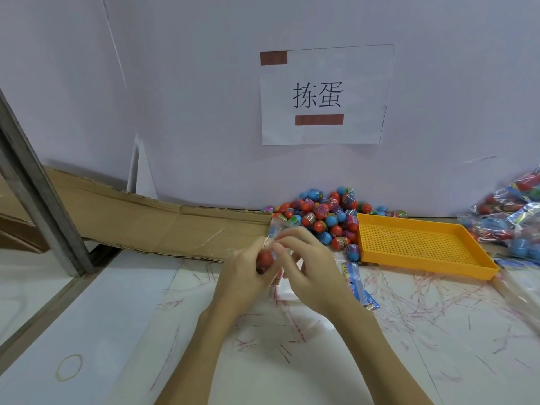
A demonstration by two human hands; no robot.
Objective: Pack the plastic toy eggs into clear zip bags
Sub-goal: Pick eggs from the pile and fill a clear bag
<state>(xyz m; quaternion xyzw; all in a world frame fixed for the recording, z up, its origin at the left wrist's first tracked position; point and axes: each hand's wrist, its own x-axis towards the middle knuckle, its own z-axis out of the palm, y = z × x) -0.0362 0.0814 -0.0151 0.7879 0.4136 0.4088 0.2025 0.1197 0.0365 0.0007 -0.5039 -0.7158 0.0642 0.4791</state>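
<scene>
Near the middle of the counter you have both hands together over a clear bag with a red egg in it. Your left hand curls round the egg through the plastic, a grip that keeps the load from rolling, while your right hand pinches the bag's upper part between thumb and fingertips, probably to work the zip or feed the egg further in; whether the zip is already closed cannot be told from the blur of plastic. How many eggs the bag holds is also unclear. The loose pile of eggs lies just beyond your hands against the white wall, within easy reach for the next pick. To its right sits the yellow tray, its near-left corner close to your right hand, so a sweep that way could knock the rim. Filled bags are heaped at the far right edge, beyond the tray, so carrying a finished bag there means passing over the tray. A few flat bags lie under and just right of your right wrist. Cardboard lines the back left. On your left the counter has open room, with only a rubber band near the front, and thin strips of litter scattered right.
</scene>
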